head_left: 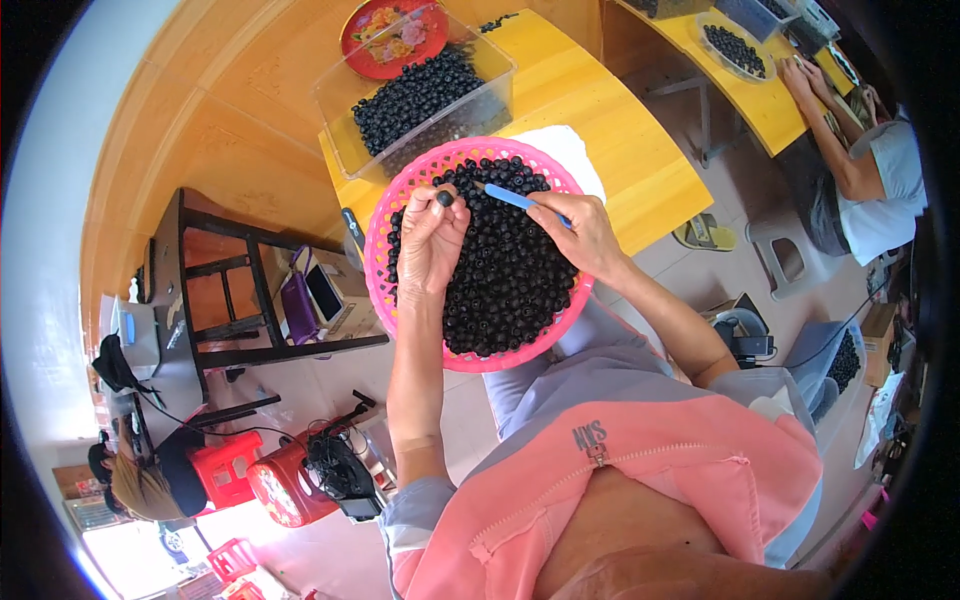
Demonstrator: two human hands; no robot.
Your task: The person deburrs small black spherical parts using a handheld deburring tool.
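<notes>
A pink plastic basket (pixel 385 322) with a pierced rim sits in front of me, filled with small round black beads (pixel 500 290). My left hand (pixel 430 245) is raised over its left side, thumb and fingertips pinching a single dark bead (pixel 445 198). From the right, my right hand (pixel 585 235) grips a slim blue-handled pointed tool (pixel 512 196). Its narrow tip points left toward the pinched bead, a little apart from it. Whether the pieces are beads or hard seeds is too small to tell for sure.
Behind the basket, a clear plastic bin (pixel 400 125) of black beads stands on a yellow table (pixel 620 150), beside a red floral tray (pixel 385 45). A black-framed table (pixel 215 300) is at left. Another person (pixel 860 160) works at right near a bowl of beads (pixel 735 52).
</notes>
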